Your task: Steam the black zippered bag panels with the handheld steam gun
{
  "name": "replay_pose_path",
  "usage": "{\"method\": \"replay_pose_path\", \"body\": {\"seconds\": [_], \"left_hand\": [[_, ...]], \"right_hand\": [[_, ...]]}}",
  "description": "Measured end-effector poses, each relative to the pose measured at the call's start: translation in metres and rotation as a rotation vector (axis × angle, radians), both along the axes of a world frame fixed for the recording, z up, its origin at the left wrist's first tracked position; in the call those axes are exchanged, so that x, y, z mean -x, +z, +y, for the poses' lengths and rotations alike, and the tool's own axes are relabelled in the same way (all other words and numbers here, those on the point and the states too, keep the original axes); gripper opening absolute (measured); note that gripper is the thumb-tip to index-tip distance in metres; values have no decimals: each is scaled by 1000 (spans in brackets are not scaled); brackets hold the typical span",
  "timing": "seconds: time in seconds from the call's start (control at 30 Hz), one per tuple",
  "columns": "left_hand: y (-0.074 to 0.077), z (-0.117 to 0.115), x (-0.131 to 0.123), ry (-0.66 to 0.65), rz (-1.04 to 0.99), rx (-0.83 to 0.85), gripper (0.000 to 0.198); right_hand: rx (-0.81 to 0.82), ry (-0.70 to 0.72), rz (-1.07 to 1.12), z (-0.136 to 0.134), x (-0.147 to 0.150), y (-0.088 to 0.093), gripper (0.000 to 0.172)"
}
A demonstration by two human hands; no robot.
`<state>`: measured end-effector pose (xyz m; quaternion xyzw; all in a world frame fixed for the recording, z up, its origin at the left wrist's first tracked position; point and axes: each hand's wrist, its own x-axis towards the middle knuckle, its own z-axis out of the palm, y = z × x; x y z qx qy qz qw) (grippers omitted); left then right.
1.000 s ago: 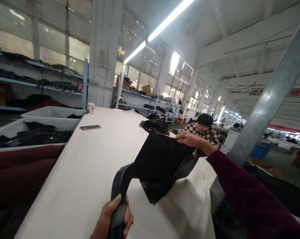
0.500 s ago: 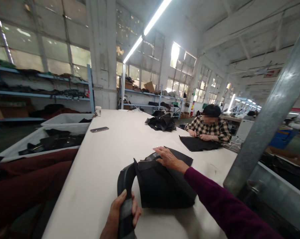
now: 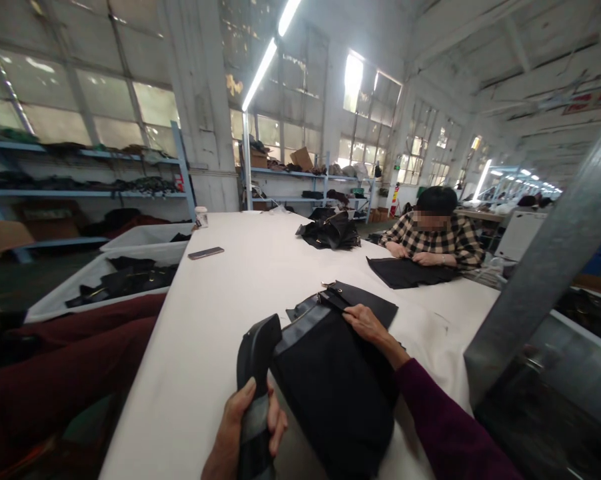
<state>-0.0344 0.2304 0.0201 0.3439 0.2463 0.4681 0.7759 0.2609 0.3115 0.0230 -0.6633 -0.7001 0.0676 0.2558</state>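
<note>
Near the table's front, my left hand (image 3: 250,420) is closed around a folded black strip (image 3: 256,353) with a greyish patch, its upper end bent over. The strip's lower end runs out of view. Beside it lies a large black fabric panel (image 3: 338,373) with a grey band along its upper left edge. My right hand (image 3: 373,327) pinches a narrow black tab at the panel's top, fingers pressed together. A small gold-coloured metal fitting shows just beyond those fingertips. Another dark flat piece (image 3: 365,299) lies underneath, behind the right hand.
A phone (image 3: 206,253) and a paper cup (image 3: 201,216) are on the white table (image 3: 220,293). Farther back sits a heap of black pieces (image 3: 333,230). Across the table a person (image 3: 433,230) handles black cloth. White bins (image 3: 55,300) stand left; a metal post (image 3: 540,260) rises at right.
My right hand has gone from lying over the panel's top to pinching its tab. The panel has swung down towards me, baring the grey band. The strip's bent end has separated from the panel.
</note>
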Motion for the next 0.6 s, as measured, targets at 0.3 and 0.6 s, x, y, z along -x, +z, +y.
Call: {"method": "replay_pose_path", "body": {"seconds": [0.3,0.6], "left_hand": [[-18,12,1,-101,49,-28,28],[-22,6,-7,-100,-14,-16,36]], "right_hand": [[-43,66,215,-3,39,-20,24],[44,163,376,-19,46,8,27]]}}
